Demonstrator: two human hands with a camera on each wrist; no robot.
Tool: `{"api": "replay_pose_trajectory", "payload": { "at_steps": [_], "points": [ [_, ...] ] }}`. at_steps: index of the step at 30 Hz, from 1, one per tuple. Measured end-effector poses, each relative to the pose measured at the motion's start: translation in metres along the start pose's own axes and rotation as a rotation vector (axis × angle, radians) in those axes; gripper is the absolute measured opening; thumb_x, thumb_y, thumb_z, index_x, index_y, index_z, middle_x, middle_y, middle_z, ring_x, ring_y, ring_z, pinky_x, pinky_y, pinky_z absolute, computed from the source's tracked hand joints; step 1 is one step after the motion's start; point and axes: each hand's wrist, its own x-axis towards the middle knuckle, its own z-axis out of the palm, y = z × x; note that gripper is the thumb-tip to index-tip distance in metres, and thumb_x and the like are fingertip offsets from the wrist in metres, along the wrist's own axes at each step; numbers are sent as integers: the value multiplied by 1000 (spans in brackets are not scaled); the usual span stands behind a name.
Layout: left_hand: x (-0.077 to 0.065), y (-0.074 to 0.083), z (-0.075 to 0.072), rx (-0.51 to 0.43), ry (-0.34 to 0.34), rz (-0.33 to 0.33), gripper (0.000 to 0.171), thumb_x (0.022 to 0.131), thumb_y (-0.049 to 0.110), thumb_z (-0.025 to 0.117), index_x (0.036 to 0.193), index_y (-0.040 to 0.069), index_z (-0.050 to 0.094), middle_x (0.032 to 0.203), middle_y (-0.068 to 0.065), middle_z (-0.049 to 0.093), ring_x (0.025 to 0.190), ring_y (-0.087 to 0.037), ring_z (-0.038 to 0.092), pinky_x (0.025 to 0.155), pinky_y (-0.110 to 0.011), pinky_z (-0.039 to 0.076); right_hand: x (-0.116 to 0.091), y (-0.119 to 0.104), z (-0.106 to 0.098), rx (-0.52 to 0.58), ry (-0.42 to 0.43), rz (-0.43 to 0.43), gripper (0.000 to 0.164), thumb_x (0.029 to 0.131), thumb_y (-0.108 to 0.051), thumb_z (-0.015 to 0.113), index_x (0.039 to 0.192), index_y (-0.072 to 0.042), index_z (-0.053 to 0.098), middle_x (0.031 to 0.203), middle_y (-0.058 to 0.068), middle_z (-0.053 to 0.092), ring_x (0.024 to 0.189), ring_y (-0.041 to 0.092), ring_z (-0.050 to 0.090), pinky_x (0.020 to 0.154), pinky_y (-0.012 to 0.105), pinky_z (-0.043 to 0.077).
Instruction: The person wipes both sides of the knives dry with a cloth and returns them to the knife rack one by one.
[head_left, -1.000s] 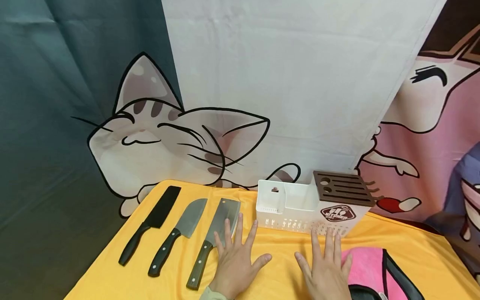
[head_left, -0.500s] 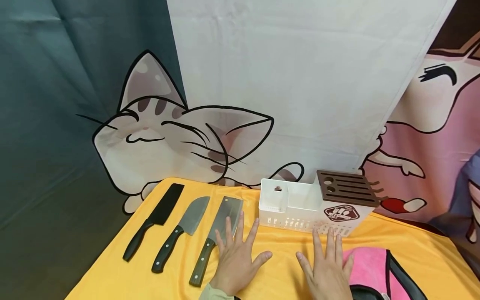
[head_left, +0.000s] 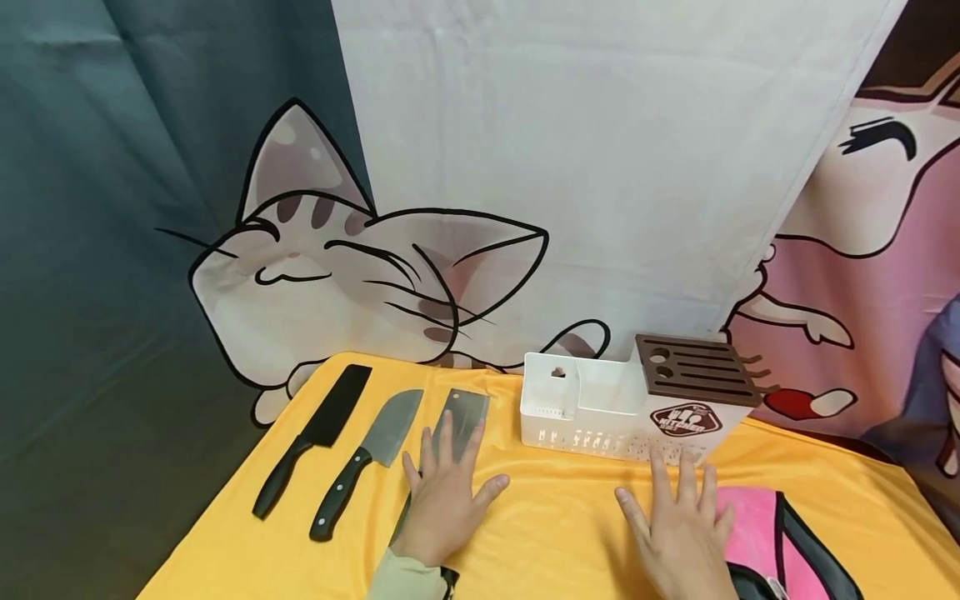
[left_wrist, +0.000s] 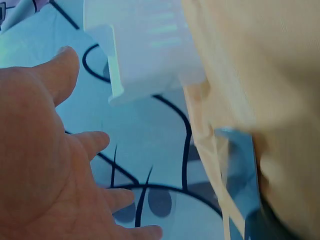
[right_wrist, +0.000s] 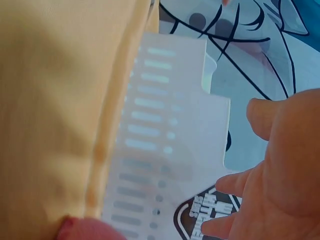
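Note:
My left hand [head_left: 444, 504], fingers spread and straight, hovers over the cleaver [head_left: 467, 410], hiding much of its handle in the head view. Left of it lie a black-handled kitchen knife [head_left: 392, 427] and an all-black knife [head_left: 341, 408], blades pointing away. My right hand [head_left: 686, 533] is also spread, in front of a white plastic knife holder [head_left: 581, 432] with a brown slotted top [head_left: 697, 369]. The left wrist view shows the left palm [left_wrist: 35, 160] with nothing in it; in the right wrist view the right fingers [right_wrist: 232, 184] overlap the holder's printed logo.
A pink and black cloth item [head_left: 757, 521] lies right of the right hand. Yellow cloth [head_left: 547, 533] covers the table. Behind it hangs a curtain [head_left: 600, 167] printed with cartoon cats. Small hooks [head_left: 761, 375] stick out at the holder's right end.
My left hand has shifted left from beside the cleaver to over its handle. The right hand has moved slightly right. The knives and holder lie as before; the head view has shifted a little.

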Motion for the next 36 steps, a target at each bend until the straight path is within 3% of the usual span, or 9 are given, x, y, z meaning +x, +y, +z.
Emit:
{"api": "replay_pose_trajectory", "payload": {
  "at_steps": [7,13,25,29,36],
  "points": [
    [1,-27,-16,19,15,-56,74,85,68,37,148,35,16,154,-15,0,133,-53,6,92,-76,4,2,16,-11,-15,-58,36,73,95,-55,32,149,-12,10,148,29,-6,128,56,-15,87,77,-5],
    [0,-54,-29,6,18,-74,74,86,67,36,148,33,17,152,-20,3,130,-57,6,87,-79,4,3,29,-16,-36,-79,61,74,94,-58,30,149,-11,13,147,33,-3,127,59,-11,85,76,-14],
    [4,-102,-58,30,-112,-204,79,86,71,27,150,26,13,152,-22,-7,126,-63,0,83,-81,-1,8,57,-24,-76,-194,191,83,87,-71,24,149,-16,14,142,38,-3,122,65,-11,77,82,-8],
    [6,-118,-69,38,-137,-234,78,88,68,29,150,25,12,151,-25,-4,123,-66,3,81,-82,3,12,66,-25,-88,-237,248,89,84,-75,23,148,-13,17,140,40,-3,118,68,-6,77,82,-7],
    [7,-146,-88,27,-199,-300,86,85,74,20,150,21,3,148,-30,-7,119,-70,7,74,-83,12,16,79,-27,-77,-339,309,99,78,-81,22,148,-12,11,138,41,-14,116,69,-15,71,83,-8]
  ]
}}
